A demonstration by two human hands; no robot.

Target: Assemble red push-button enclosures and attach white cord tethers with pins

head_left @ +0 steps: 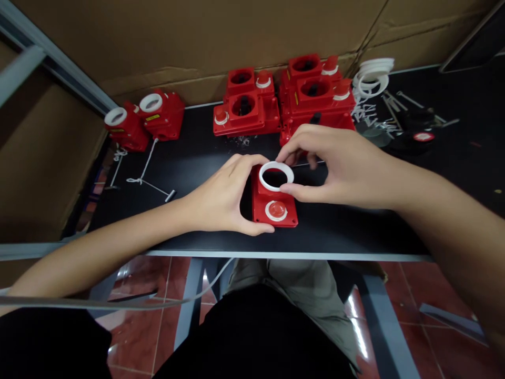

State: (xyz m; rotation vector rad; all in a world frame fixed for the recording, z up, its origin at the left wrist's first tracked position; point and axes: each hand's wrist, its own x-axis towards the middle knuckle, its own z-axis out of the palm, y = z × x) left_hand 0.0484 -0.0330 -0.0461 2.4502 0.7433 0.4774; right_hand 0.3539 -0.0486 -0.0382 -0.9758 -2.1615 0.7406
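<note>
At the frame's centre, the red cover lies on the black tabletop. The left hand comes in from the lower left, thumb and fingers spread wide to clasp the cover, thumb along its near edge, fingertips at its far end. The right hand, from the right, arches over, thumb and forefinger pinching the white ring on the cover's far part; its other fingers curl loosely. Beyond, red housings stand in the upper middle, white rings in the upper right.
</note>
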